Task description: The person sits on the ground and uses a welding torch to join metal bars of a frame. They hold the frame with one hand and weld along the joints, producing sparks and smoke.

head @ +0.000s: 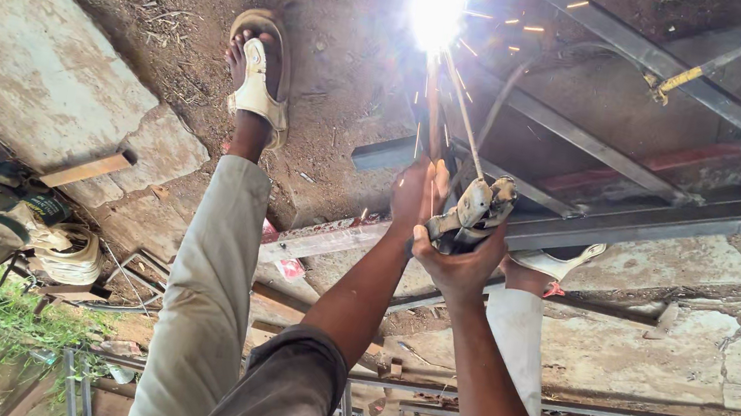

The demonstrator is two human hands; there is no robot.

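Over the dirt ground, both hands work close together: the right hand (460, 261) grips the electrode holder (478, 209), the left hand (416, 195) steadies the thin rod (448, 112). Its tip burns white at the steel frame (646, 195). Sparks could likely burn bare skin or the sandalled foot (256, 74). Frame bars are dark, square, matte.
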